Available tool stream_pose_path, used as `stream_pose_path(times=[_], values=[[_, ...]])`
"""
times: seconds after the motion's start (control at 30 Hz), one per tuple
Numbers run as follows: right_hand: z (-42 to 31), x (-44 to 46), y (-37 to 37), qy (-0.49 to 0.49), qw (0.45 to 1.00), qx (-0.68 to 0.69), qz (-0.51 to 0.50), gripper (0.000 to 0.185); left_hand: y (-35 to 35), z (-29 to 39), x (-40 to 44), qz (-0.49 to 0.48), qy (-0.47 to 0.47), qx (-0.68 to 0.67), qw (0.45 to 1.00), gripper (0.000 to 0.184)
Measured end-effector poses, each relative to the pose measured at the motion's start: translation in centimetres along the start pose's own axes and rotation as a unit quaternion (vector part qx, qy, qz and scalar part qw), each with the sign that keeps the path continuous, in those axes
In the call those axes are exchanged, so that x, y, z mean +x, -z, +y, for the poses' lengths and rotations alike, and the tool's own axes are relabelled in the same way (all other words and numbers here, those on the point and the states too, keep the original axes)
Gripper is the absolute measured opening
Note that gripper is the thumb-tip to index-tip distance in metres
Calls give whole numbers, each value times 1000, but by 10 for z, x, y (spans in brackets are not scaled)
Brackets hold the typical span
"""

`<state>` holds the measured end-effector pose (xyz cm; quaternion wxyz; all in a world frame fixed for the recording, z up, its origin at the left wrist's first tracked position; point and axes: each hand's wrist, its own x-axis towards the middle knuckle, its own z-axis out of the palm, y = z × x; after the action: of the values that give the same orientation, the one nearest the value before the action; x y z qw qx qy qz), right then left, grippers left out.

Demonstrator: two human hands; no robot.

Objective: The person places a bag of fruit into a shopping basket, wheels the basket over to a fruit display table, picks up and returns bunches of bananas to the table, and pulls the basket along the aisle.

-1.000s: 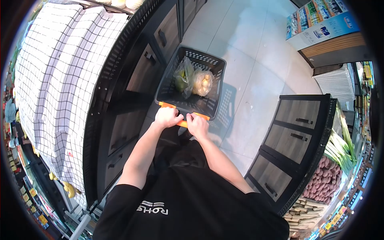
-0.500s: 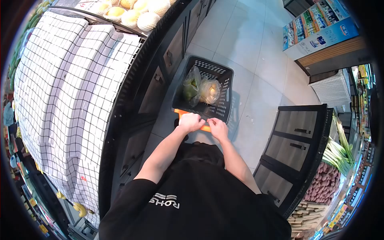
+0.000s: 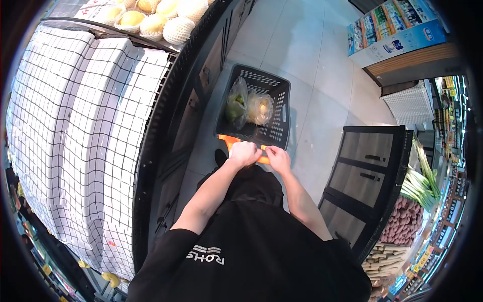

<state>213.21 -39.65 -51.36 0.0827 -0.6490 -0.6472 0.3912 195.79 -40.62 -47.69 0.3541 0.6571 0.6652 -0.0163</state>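
In front of my body is a black shopping basket [image 3: 255,72] with perforated walls and an orange handle [image 3: 229,141] on its near side. My left hand [image 3: 245,153] is closed around the handle. Beside it, my right hand [image 3: 278,159] also has its fingers closed on the handle, farther to the right. Two clear plastic bags lie inside the basket: one holds green produce [image 3: 235,108], the other pale yellowish produce [image 3: 260,109]. The exact kinds are hard to make out through the plastic.
A display stand under a checked cloth [image 3: 80,126] runs along the left, with net-wrapped fruit [image 3: 151,24] beyond it. Dark cabinets [image 3: 370,161] with leeks [image 3: 420,183] and reddish tubers [image 3: 402,221] stand on the right. Boxed goods [image 3: 395,35] are at the far right. Tiled floor [image 3: 307,65] lies between.
The surroundings have shifted slightly: the boxed goods and right cabinet sit further left and higher in view. The basket has moved slightly up and left. Both hands keep their hold on the handle.
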Motion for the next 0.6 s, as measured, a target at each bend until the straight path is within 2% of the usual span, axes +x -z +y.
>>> stream_pose_path(times=[0.33,0.47,0.6], values=[[-2,8,4,-8,1000,-14,-11,38,-2,0,14,25,11,0,1000,39],[6,14,5,25,999,-11,-24,37,4,5,17,33,14,0,999,39],[11,27,12,41,991,-39,-121,38,7,5,22,54,7,-9,998,44]])
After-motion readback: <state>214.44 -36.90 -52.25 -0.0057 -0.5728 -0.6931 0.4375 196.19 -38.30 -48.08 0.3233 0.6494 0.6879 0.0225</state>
